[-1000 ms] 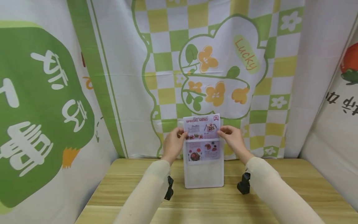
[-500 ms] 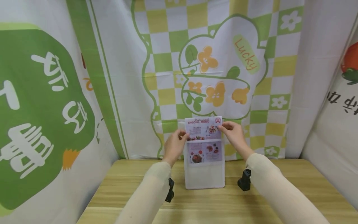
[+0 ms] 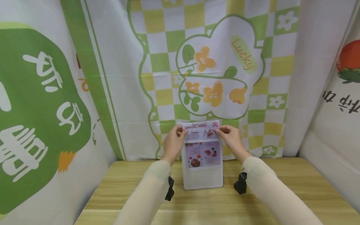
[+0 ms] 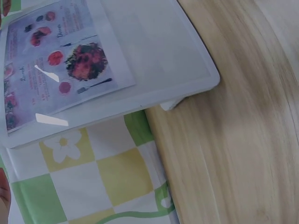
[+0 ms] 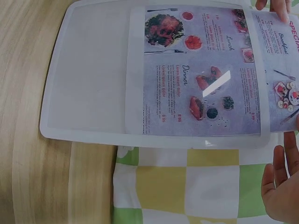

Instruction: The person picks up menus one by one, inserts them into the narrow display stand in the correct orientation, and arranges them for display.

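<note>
A printed menu sheet (image 3: 200,135) headed "SPECIAL MENU" sits partway down in a white-framed, clear-fronted sign holder (image 3: 203,180) that stands on the table. Its upper part sticks out above the holder's top edge. My left hand (image 3: 172,143) pinches the sheet's left edge near the top, while my right hand (image 3: 232,140) pinches the right edge. The right wrist view shows the lunch and dinner part of the menu (image 5: 201,70) behind the clear front, with pale room below it. In the left wrist view a small foot (image 4: 172,103) shows behind the holder (image 4: 163,42).
Under the holder is a wood-grain table (image 3: 135,200). A checked green, yellow and white cloth (image 3: 166,93) hangs close behind, with printed cloth walls on both sides. Black wrist cameras (image 3: 241,183) are strapped below each forearm.
The menu sheet has slid further down in the holder, and both hands have come down with its top edge. The head view has shifted slightly; the holder stays standing on the table.
</note>
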`<state>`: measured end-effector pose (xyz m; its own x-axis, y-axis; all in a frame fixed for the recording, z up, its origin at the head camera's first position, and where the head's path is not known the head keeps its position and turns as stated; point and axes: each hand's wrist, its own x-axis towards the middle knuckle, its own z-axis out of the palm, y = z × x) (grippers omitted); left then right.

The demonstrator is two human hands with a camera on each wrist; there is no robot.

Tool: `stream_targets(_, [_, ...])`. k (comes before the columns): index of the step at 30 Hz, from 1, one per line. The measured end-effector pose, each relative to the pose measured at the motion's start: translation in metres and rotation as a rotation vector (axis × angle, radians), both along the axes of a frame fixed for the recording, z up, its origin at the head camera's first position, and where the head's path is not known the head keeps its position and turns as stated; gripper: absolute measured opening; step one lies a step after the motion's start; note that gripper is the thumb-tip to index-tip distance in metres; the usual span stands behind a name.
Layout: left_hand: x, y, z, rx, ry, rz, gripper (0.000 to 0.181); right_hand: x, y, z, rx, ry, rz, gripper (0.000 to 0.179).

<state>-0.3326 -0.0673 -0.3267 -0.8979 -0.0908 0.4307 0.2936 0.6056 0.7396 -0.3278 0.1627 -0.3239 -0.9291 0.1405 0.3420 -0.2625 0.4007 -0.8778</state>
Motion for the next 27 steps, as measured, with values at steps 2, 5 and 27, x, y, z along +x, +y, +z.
stream_targets(2, [-0.001,-0.002,0.002,0.018,0.0,-0.001,0.023,0.0,-0.002,-0.001,-0.006,-0.004,0.0,0.03])
stream_targets(5, [-0.001,-0.003,0.004,0.028,-0.002,-0.002,0.022,0.001,-0.002,-0.003,-0.011,-0.023,0.003,0.031])
stream_targets(27, [0.002,-0.004,-0.003,0.03,-0.024,-0.034,0.017,0.0,0.002,0.009,-0.013,-0.002,0.044,0.032])
